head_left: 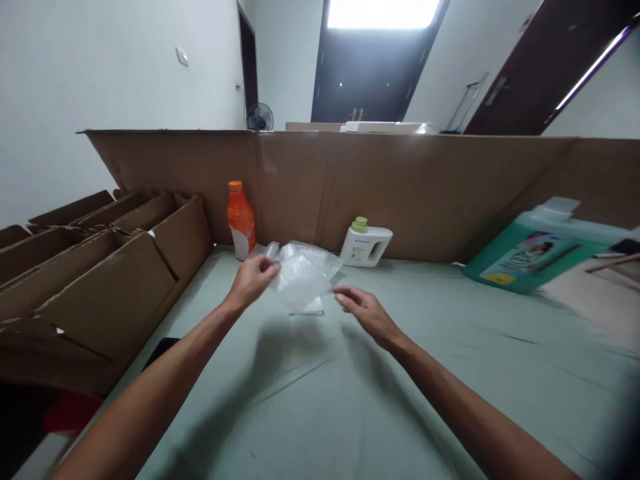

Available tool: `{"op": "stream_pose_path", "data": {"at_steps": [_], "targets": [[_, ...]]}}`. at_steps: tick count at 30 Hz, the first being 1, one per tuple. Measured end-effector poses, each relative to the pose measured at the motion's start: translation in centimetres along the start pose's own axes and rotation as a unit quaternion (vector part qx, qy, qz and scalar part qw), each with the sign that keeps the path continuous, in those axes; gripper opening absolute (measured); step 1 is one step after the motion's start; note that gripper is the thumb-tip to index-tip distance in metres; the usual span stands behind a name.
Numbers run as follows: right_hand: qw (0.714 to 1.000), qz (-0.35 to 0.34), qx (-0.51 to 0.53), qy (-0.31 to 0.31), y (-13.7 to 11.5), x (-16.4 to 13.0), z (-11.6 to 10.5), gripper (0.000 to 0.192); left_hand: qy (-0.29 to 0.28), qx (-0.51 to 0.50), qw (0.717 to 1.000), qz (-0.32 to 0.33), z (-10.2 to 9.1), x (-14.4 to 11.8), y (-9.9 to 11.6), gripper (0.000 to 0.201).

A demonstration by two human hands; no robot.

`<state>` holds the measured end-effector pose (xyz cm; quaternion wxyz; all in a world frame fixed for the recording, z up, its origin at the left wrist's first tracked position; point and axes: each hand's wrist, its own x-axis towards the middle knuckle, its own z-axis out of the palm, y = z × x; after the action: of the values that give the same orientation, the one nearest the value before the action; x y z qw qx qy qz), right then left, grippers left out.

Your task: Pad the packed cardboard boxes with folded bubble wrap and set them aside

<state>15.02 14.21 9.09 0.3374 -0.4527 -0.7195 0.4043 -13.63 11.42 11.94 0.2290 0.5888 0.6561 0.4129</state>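
Head view: left hand (253,280) pinches clear bag (300,280), lifted off tabletop (350,400); right hand (365,312) loosely open, fingertips at bag's corner. Risk: slick film slipping from one-sided pinch.

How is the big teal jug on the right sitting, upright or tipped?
Tipped. The teal jug lies slanted on the table, cap end raised toward the cardboard wall, label facing up.

The near table (310,413) is free; the far side is blocked by an orange bottle (241,220), a white jug (366,245) and a cardboard wall (425,193).
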Motion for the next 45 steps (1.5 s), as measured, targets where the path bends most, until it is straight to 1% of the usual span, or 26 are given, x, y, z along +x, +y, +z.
{"op": "stream_pose_path", "data": {"at_steps": [1,2,3,4,6,8,10,12,14,15,17,19,21,23,26,28,29,31,33,34,36,38,40,42,44,45], "targets": [[0.999,0.008,-0.011,0.029,1.2,-0.4,-1.2,0.044,0.019,0.000,1.000,-0.014,1.2,1.5,-0.8,0.047],[0.999,0.015,-0.018,0.049,2.4,-0.9,-2.1,0.045,0.028,0.002,0.999,-0.024,2.4,2.3,-1.8,0.054],[0.998,0.021,-0.024,0.056,3.6,-1.4,-2.9,0.045,0.033,0.006,0.999,-0.030,3.4,2.5,-3.0,0.060],[0.997,0.026,-0.030,0.059,4.7,-2.0,-3.4,0.044,0.033,0.012,0.999,-0.033,4.4,2.0,-4.3,0.065],[0.998,0.031,-0.039,0.050,6.8,-2.8,-3.7,0.042,0.031,0.026,0.999,-0.031,5.8,-0.4,-6.7,0.072],[0.997,0.007,-0.077,0.030,8.1,-2.9,-3.0,0.049,0.033,0.042,0.998,-0.033,6.6,-2.9,-8.6,0.079],[0.987,-0.054,-0.150,0.003,8.2,-1.9,-1.4,0.060,0.047,0.058,0.997,-0.030,7.0,-4.1,-9.7,0.083],[0.963,-0.131,-0.233,-0.031,7.2,-0.1,1.0,0.067,0.074,0.076,0.994,-0.024,7.1,-3.2,-10.1,0.086],[0.934,-0.193,-0.292,-0.069,5.9,2.2,3.8,0.073,0.102,0.090,0.990,-0.027,7.3,-0.7,-10.2,0.091],[0.920,-0.213,-0.317,-0.092,5.4,3.4,5.0,0.075,0.113,0.094,0.989,-0.034,7.4,0.9,-10.3,0.093],[0.896,-0.221,-0.360,-0.133,4.8,5.9,6.9,0.074,0.120,0.096,0.987,-0.054,7.7,4.1,-10.4,0.095],[0.886,-0.208,-0.386,-0.150,5.2,8.1,7.5,0.069,0.111,0.094,0.987,-0.064,8.5,6.7,-10.4,0.091],[0.886,-0.196,-0.397,-0.139,6.1,9.9,6.7,0.059,0.087,0.092,0.990,-0.064,10.0,8.3,-10.2,0.084],[0.888,-0.187,-0.404,-0.117,7.1,10.9,5.0,0.050,0.055,0.090,0.993,-0.052,12.1,9.0,-9.6,0.078],[0.888,-0.174,-0.416,-0.086,8.3,11.0,2.1,0.042,0.009,0.086,0.996,-0.021,15.2,8.4,-8.2,0.077],[0.887,-0.170,-0.423,-0.072,8.6,10.2,0.5,0.040,-0.003,0.091,0.996,-0.009,16.1,7.3,-7.4,0.079],[0.887,-0.171,-0.424,-0.064,8.6,9.6,-0.1,0.039,-0.003,0.097,0.995,-0.009,16.1,6.6,-7.1,0.081],[0.892,-0.177,-0.415,-0.032,8.6,8.5,-0.7,0.041,0.006,0.114,0.993,-0.017,15.3,5.0,-7.0,0.083],[0.898,-0.176,-0.404,-0.012,8.5,8.2,-0.4,0.046,0.015,0.137,0.990,-0.028,14.1,3.7,-7.3,0.083],[0.899,-0.174,-0.401,-0.016,8.4,8.4,0.0,0.049,0.015,0.149,0.988,-0.032,13.6,3.3,-7.5,0.082],[0.898,-0.169,-0.404,-0.051,8.0,9.6,1.5,0.052,-0.001,0.173,0.984,-0.033,13.2,3.1,-7.6,0.077],[0.893,-0.170,-0.409,-0.083,7.2,11.2,2.8,0.050,-0.028,0.194,0.980,-0.029,13.4,3.5,-7.3,0.071],[0.891,-0.173,-0.409,-0.090,6.2,12.1,3.2,0.048,-0.041,0.209,0.977,-0.026,13.6,3.7,-6.8,0.069],[0.891,-0.176,-0.410,-0.082,5.7,11.5,2.2,0.048,-0.034,0.219,0.975,-0.024,13.3,2.8,-6.4,0.072],[0.891,-0.182,-0.410,-0.067,6.1,9.0,0.1,0.046,-0.019,0.223,0.975,-0.019,12.6,0.2,-6.5,0.074],[0.891,-0.184,-0.410,-0.060,6.9,7.2,-1.2,0.044,-0.013,0.225,0.974,-0.014,12.1,-1.5,-6.7,0.074]]}}
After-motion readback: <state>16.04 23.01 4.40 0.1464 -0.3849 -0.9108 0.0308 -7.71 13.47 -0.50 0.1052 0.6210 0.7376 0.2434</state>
